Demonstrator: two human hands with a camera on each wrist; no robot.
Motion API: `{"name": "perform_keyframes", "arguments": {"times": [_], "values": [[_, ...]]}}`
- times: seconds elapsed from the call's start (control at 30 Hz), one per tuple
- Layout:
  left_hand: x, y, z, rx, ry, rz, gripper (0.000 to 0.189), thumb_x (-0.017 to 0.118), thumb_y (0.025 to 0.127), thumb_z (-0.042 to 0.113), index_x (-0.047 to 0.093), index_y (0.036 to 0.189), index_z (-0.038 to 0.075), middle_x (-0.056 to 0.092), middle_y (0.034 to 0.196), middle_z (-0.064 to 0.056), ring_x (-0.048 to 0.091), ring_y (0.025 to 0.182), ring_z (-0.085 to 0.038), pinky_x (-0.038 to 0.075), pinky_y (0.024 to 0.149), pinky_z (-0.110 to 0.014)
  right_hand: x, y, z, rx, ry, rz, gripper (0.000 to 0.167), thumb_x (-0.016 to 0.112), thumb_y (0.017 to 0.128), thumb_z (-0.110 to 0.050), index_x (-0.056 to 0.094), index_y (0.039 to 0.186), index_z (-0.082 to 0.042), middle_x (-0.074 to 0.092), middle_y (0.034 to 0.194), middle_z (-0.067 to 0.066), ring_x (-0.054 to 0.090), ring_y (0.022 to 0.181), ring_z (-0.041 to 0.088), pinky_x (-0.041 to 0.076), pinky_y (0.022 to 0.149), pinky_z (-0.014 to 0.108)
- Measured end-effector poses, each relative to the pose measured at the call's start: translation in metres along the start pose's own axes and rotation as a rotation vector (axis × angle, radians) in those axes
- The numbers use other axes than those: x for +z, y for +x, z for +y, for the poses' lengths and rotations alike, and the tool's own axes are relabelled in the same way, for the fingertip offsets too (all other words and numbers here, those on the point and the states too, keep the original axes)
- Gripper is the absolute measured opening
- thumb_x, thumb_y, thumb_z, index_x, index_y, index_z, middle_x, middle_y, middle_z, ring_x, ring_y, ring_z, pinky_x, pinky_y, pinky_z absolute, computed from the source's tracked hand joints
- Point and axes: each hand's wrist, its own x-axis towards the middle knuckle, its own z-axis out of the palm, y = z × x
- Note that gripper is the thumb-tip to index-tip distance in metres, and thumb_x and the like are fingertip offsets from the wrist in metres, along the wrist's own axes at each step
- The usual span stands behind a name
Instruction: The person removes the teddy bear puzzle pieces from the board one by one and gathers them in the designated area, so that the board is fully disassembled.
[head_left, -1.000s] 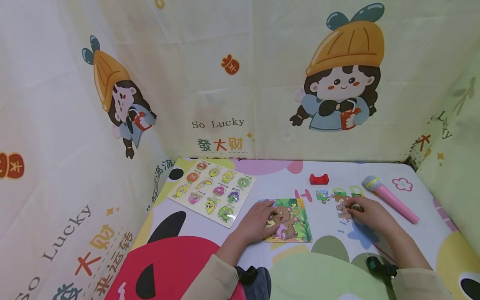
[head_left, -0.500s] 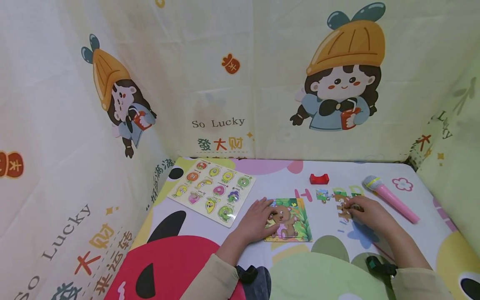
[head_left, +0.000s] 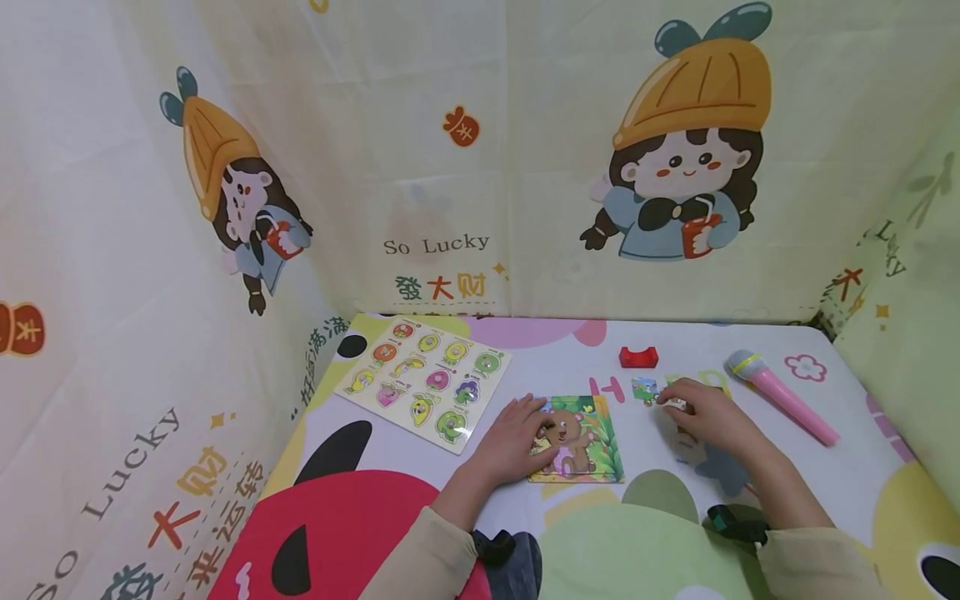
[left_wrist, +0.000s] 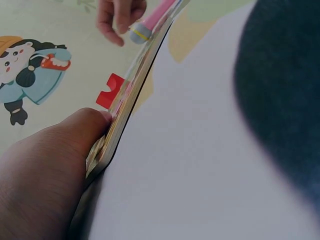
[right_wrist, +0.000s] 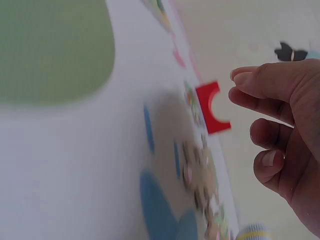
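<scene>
pieces (head_left: 643,390) on the worktop (head_left: 562,367) are best lifted by their edges, with the puzzle board (head_left: 605,429) held steady under the left hand (head_left: 513,442), its relaxed fingers laid across. over the pieces, the right hand's (head_left: 708,417) fingers are held slightly apart, nothing seen gripped. the board's bear (head_left: 581,454) is pointed head-away; no clear long axis is shown.
</scene>
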Motion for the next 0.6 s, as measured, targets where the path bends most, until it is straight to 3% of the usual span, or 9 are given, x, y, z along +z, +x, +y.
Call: {"name": "perform_keyframes", "arguments": {"times": [0.17, 0.47, 0.6], "values": [[0.001, 0.000, 0.000, -0.005, -0.006, -0.002, 0.065, 0.046, 0.095, 0.063, 0.045, 0.146, 0.022, 0.035, 0.159, 0.004, 0.023, 0.152, -0.019, 0.018, 0.126, -0.038, 0.014, 0.012, -0.029, -0.072, -0.032, 0.001, 0.013, 0.069, 0.091, -0.016, 0.070, 0.104, -0.017, 0.067, 0.107, 0.002, 0.060, 0.086, 0.018, 0.054, 0.073, 0.031], [-0.002, -0.001, 0.000, 0.000, 0.001, 0.004, 0.073, 0.047, 0.095, 0.062, 0.033, 0.154, 0.020, 0.035, 0.159, 0.003, 0.024, 0.152, -0.020, 0.019, 0.126, -0.038, 0.050, 0.033, -0.079, -0.140, 0.024, -0.111, 0.015, 0.070, 0.092, -0.025, 0.069, 0.106, -0.023, 0.068, 0.107, -0.005, 0.061, 0.095, 0.017, 0.056, 0.088, 0.045], [-0.003, -0.001, 0.000, 0.005, -0.016, 0.003, 0.075, 0.048, 0.095, 0.062, 0.030, 0.156, 0.021, 0.035, 0.159, 0.003, 0.024, 0.152, -0.020, 0.019, 0.126, -0.039, 0.066, 0.042, -0.095, -0.189, 0.044, -0.155, 0.020, 0.069, 0.092, -0.029, 0.069, 0.110, -0.021, 0.067, 0.101, -0.008, 0.062, 0.093, 0.012, 0.056, 0.087, 0.041]]}}
